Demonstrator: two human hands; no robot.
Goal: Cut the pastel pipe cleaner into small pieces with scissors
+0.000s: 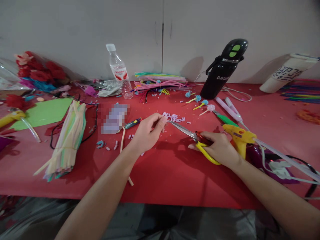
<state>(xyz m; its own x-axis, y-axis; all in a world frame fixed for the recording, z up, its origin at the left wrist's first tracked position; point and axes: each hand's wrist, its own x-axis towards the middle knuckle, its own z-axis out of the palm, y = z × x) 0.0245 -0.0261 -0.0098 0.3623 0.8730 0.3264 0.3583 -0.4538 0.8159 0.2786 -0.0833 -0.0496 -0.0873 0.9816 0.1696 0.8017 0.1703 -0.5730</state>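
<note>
Red tabletop (180, 186); left hand (150, 131) pinching near lilac snippets (175, 117), item unclear; right hand (220, 146) gripping scissors (194, 135); best keep skin clear of blades

The scene was dimly lit; soft shadows were thrown leftward on the grey wall (135, 30); edges were stretched, one patch (115, 119) pixelated.

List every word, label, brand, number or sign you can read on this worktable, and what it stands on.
"DAW", then an unclear last letter: black bottle.
Red print, too blurred to read: label of the clear plastic bottle.
Dark markings, unreadable: white tumbler.
Small label, too small to read: yellow glue gun on the right.
No readable numbers.
</note>
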